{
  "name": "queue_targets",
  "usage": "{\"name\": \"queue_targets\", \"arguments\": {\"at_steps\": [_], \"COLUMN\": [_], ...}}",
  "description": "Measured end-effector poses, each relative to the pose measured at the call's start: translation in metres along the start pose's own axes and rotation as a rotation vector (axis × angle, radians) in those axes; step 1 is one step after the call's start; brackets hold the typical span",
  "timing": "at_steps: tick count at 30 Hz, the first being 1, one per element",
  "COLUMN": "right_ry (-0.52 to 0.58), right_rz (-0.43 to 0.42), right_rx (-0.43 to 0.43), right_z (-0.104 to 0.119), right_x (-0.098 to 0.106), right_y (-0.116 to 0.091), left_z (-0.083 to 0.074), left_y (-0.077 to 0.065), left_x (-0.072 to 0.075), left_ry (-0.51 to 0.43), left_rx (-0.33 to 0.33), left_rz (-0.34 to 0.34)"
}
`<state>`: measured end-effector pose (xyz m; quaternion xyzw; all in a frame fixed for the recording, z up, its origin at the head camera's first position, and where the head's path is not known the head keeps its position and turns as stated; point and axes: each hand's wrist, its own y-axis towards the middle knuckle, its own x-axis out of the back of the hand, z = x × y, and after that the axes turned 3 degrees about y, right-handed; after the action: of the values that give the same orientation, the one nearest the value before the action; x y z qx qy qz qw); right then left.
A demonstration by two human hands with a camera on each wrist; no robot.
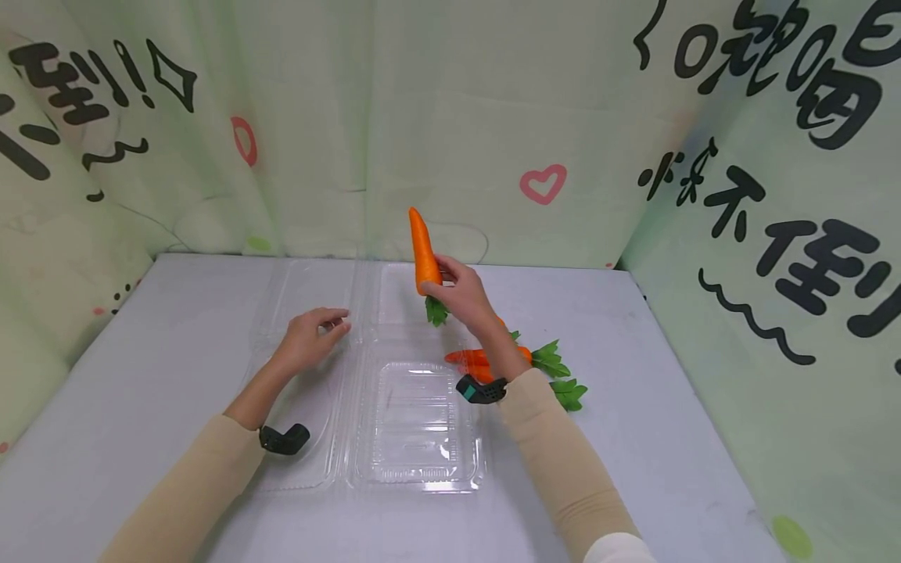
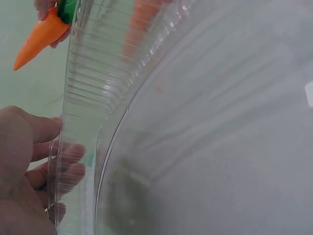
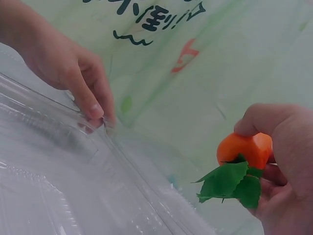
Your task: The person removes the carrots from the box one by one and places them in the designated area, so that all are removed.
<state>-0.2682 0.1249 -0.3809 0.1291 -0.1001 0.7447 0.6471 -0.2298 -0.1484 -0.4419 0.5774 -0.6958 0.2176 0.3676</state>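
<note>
Upright in my right hand [image 1: 461,293] is an orange carrot [image 1: 422,250], tip up, leafy green end down. Thumb and fingers grip it near its leaves, as the right wrist view of the carrot [image 3: 247,148] also shows. A clear plastic clamshell container [image 1: 454,486] lies unfolded on the table, lid half to the left and ribbed base half to the right. My left hand [image 1: 313,340] pinches the container's edge; in the left wrist view its thumb and fingers [image 2: 46,128] stand on either side of the clear wall.
More carrots [image 1: 486,358] with green leaves [image 1: 551,360] lie right of the container, partly hidden by my right forearm. They rest on a white table [image 1: 633,438]. A pale green curtain [image 1: 450,117] with black writing and pink hearts hangs behind and at the sides.
</note>
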Motion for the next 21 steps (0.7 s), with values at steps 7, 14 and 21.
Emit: {"name": "queue_targets", "arguments": {"at_steps": [7,14,21], "right_ry": [0.026,0.016,-0.022], "right_rz": [-0.005,-0.01,-0.019], "right_rx": [-0.028,-0.029,-0.028], "right_z": [-0.002,-0.007,-0.012], "right_x": [0.01,0.018,0.025], "right_y": [-0.004,-0.007,-0.008], "left_z": [-0.003,-0.004,-0.005], "left_y": [0.001,0.001,0.001], "left_x": [0.001,0.002,0.002], "left_ry": [-0.012,-0.018,-0.017], "left_rx": [0.025,0.019,0.008], "left_rz": [0.007,0.001,-0.005]}}
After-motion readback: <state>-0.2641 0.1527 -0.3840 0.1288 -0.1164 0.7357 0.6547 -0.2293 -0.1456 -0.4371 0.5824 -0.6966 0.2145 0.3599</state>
